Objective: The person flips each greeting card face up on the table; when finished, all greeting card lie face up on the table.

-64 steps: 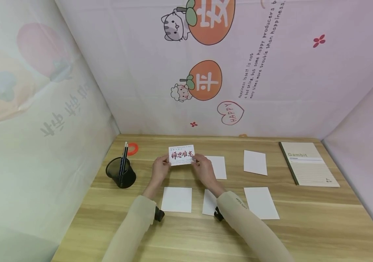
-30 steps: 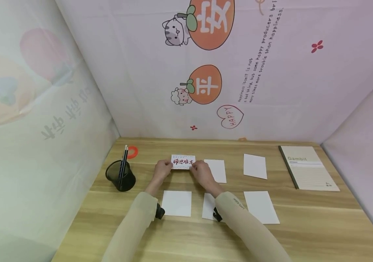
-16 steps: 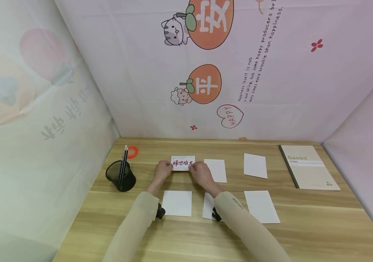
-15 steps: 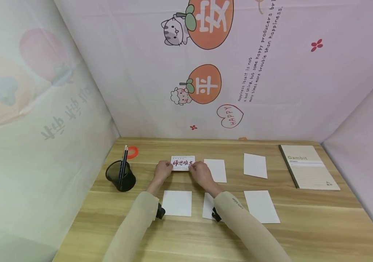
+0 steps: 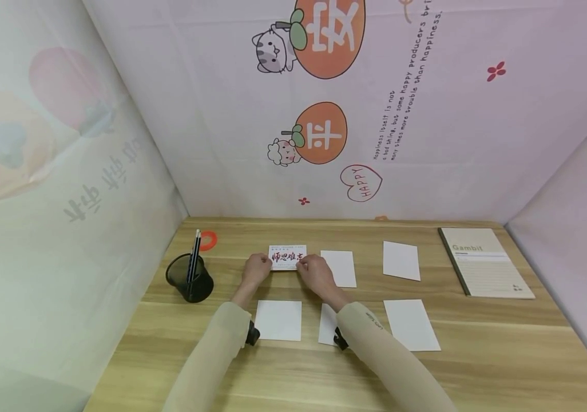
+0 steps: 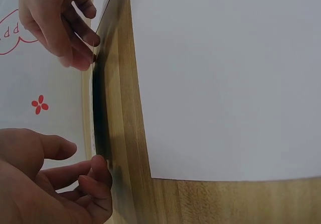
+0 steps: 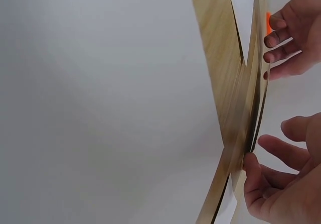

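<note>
A white card with red Chinese lettering (image 5: pixel 287 257) is at the back of the table, left of centre, its writing facing up. My left hand (image 5: pixel 257 267) holds its left side near the front corner. At the opposite front corner my right hand (image 5: pixel 317 272) holds it, fingertips overlapping the last character. Both wrist views show the card as a thin edge running between the fingertips of the left hand (image 6: pixel 60 184) and right hand (image 7: pixel 288 179). Right beside my right hand lies a blank white card (image 5: pixel 344 269).
Several blank white cards lie around: one at the back right (image 5: pixel 401 261), others in front (image 5: pixel 279 320), (image 5: pixel 412 325), one partly under my right forearm. A black mesh pen cup (image 5: pixel 198 283) with pencils and an orange-red ring (image 5: pixel 209 240) stand left; a notebook (image 5: pixel 489 266) lies right.
Two seconds ago the lettered card was tilted up and farther back; both hands have brought it lower and flatter. Over the last half second card and hands have barely shifted.
</note>
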`<action>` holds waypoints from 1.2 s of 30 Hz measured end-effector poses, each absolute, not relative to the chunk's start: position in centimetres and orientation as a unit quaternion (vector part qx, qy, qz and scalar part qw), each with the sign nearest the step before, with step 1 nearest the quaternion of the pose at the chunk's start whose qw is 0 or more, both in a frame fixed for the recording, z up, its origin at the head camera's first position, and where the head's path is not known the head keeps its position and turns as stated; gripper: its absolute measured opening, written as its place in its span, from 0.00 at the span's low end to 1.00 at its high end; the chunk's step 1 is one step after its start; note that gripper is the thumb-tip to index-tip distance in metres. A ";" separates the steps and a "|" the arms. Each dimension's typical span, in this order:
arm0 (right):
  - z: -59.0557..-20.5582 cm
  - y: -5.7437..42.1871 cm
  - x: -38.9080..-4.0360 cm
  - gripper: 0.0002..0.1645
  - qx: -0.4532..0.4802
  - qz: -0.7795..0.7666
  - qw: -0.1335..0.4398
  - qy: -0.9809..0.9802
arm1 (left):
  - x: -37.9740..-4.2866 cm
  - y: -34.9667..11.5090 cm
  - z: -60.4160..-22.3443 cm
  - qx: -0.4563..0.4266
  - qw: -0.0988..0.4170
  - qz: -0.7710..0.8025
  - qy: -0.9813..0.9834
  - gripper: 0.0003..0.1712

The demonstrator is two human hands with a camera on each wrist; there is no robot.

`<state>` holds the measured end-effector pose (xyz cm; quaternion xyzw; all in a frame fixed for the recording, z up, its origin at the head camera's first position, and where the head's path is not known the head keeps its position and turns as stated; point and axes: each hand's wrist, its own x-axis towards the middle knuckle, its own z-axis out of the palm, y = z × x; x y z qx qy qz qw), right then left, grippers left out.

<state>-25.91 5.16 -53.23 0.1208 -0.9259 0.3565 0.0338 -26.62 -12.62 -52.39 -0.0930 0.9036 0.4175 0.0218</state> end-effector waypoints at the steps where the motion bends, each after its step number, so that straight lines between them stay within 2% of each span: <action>1: -53.2 5.2 -25.9 0.12 0.124 0.359 0.033 -0.924 | -26.6 -12.6 -52.4 -0.094 0.022 0.418 0.903 0.16; 14: -53.8 5.7 -25.9 0.10 0.157 0.359 0.036 -0.919 | -26.1 -12.4 -52.2 -0.101 0.019 0.397 0.912 0.15; 19: -53.7 5.8 -25.7 0.11 0.154 0.364 0.036 -0.918 | -25.7 -12.0 -51.9 -0.080 -0.005 0.380 0.922 0.16; 23: -53.6 6.0 -25.7 0.09 0.164 0.359 0.057 -0.917 | -25.5 -11.3 -51.6 -0.055 -0.030 0.355 0.933 0.17; 30: -53.1 6.6 -25.9 0.09 0.167 0.358 0.113 -0.912 | -25.4 -9.6 -51.3 -0.007 -0.093 0.290 0.953 0.13; 36: -52.8 7.9 -26.1 0.09 0.146 0.362 0.147 -0.909 | -25.0 -7.7 -51.0 0.043 -0.108 0.273 0.955 0.14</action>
